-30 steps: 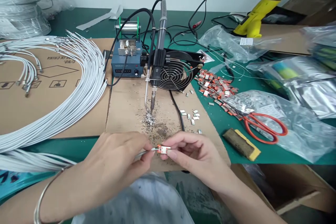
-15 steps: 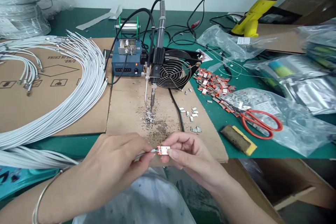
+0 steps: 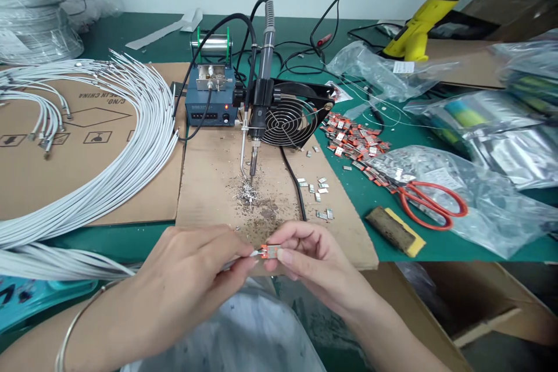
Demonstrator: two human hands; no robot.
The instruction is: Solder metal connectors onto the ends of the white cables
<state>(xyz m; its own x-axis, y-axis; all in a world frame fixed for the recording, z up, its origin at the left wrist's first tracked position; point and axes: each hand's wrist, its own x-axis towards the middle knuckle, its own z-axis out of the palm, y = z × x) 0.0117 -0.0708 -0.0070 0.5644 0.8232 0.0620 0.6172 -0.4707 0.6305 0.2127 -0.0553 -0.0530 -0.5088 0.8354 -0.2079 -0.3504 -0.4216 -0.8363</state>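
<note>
This is looking like an electronics workshop, or a small assembly bench in one — a soldering iron (image 3: 263, 87) is standing clamped beside a blue control unit (image 3: 210, 102), and a spool of solder (image 3: 213, 45) is sitting behind. Bundled white cables (image 3: 148, 145) are covering flattened cardboard (image 3: 87, 186) on the green worktop (image 3: 148, 23), while small orange-and-metal connectors (image 3: 355, 139) are lying heaped near red-handled scissors (image 3: 431, 204) — solder-like debris (image 3: 247, 193) is littering the work area.
</note>
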